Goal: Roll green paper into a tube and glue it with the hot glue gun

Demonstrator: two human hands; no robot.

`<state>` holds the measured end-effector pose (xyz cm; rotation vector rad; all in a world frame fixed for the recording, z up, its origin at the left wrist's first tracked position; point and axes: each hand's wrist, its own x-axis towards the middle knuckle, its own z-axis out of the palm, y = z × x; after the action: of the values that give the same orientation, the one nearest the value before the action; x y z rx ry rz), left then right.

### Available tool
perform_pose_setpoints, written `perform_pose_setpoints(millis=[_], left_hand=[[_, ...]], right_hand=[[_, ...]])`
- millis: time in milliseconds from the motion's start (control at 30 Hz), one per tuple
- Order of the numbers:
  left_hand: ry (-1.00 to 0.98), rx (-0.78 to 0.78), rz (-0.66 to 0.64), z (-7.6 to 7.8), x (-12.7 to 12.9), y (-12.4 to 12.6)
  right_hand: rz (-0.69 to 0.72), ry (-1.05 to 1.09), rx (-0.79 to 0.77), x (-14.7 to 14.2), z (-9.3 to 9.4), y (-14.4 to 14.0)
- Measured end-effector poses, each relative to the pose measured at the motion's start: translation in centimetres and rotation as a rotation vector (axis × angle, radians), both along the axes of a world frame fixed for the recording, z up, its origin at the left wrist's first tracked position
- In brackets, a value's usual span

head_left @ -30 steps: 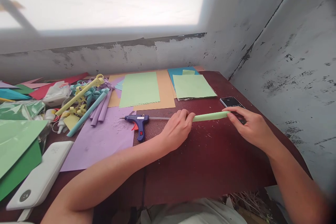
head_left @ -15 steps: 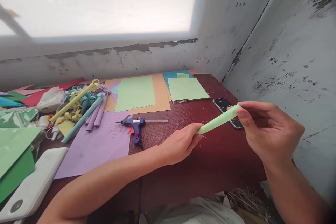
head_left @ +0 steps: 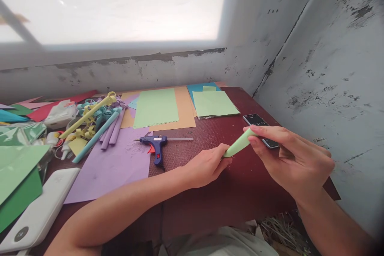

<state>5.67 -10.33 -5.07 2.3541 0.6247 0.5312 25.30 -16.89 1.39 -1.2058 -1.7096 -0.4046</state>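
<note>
At the far left edge, a white power bank point(head_left: 36, 212) and green sheets point(head_left: 18, 172) are cut off by the frame, and behind them a jumble of paper rolls point(head_left: 99, 126), curls and small bottles is too tangled to sort out. A purple sheet point(head_left: 114, 164) lies on the dark red table point(head_left: 228, 192), with a blue glue gun point(head_left: 156, 144) resting at its right edge, nozzle pointing left. Farther back lie light green sheets point(head_left: 156, 106) on orange paper. The left hand point(head_left: 207, 164) is closed around the near end of a rolled green paper tube point(head_left: 238, 147), which is held just above the table, tilted up to the right; that end is hidden inside the fist. The right hand point(head_left: 294, 160) pinches the tube's far end between thumb and fingertips, covering its tip. Behind it, a phone point(head_left: 259, 124) lies partly hidden by the fingers, its screen text too small to read.
</note>
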Motion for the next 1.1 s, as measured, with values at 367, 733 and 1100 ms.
perform_pose_setpoints(millis=[367, 733, 1100], left_hand=[[0.246, 0.402, 0.133, 1.3, -0.4, 0.9], [0.625, 0.847, 0.182, 0.4, -0.3, -1.8], [0.652, 0.862, 0.192, 0.5, -0.5, -1.2]], right_hand=[[-0.016, 0.175, -0.241, 2.6, 0.9, 0.4], [0.230, 0.107, -0.933, 6.7, -4.2, 2.1], [0.345, -0.160, -0.523, 4.9, -7.6, 3.7]])
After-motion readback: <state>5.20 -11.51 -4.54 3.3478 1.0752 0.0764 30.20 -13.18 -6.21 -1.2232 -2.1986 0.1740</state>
